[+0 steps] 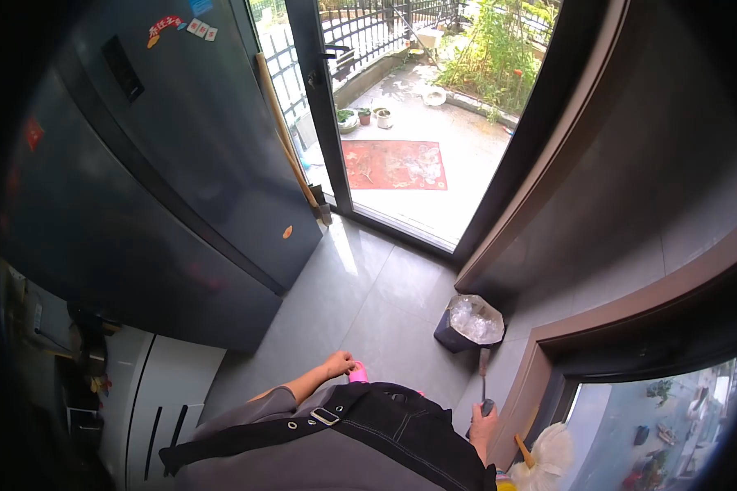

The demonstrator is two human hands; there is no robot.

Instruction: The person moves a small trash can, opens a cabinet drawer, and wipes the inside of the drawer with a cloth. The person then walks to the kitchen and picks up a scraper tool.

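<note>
My right hand grips a small hand tool by its dark handle. A thin shaft runs from the handle to a narrow brownish head, pointing away from me beside the bin; I cannot make out its exact kind. On the left, my left hand is held out in front of my body, its fingers curled, with nothing visible in them. Just beyond the fingertips, lower down, shows a pink slipper. Black overalls over a grey top cover my body and hide most of the feet.
A dark bin with a clear liner stands by the right wall. Ahead is a glass door with a red mat and flowerpots outside. A tall fridge and long wooden handle are left; a white fluffy duster is right.
</note>
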